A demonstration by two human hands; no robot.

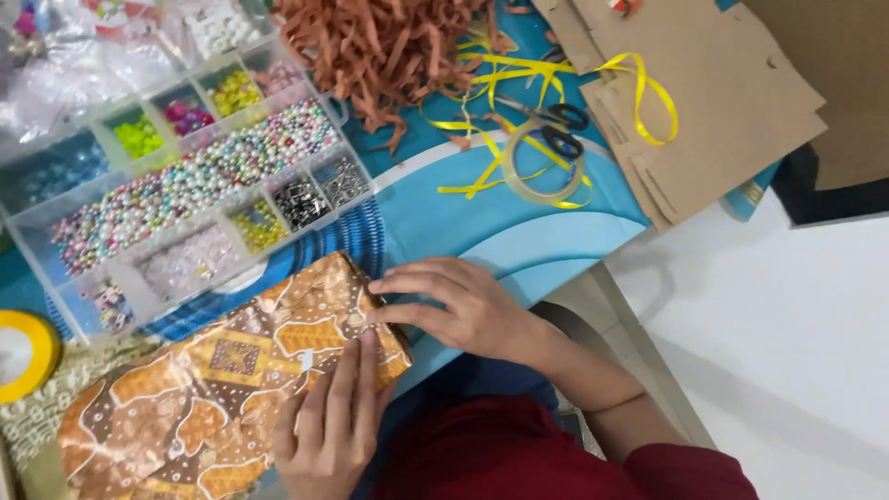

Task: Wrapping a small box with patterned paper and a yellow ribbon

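A box wrapped in shiny brown-and-gold patterned paper [213, 389] lies on the blue table cover at the lower left. My left hand [331, 431] rests flat on its near right end, fingers together, pressing the paper down by a small pale strip that looks like tape. My right hand [458, 307] comes in from the right. Its fingertips pinch and press the folded paper at the box's right end. Both hands touch the box at the same corner.
A clear compartment box of coloured beads [185, 185] sits behind the wrapped box. Shredded brown paper [380, 46], yellow ribbon [639, 93], scissors [556, 125], a clear tape roll [542, 176] and brown cardboard pieces [722, 111] lie farther back. A yellow roll [23, 352] is at the left edge.
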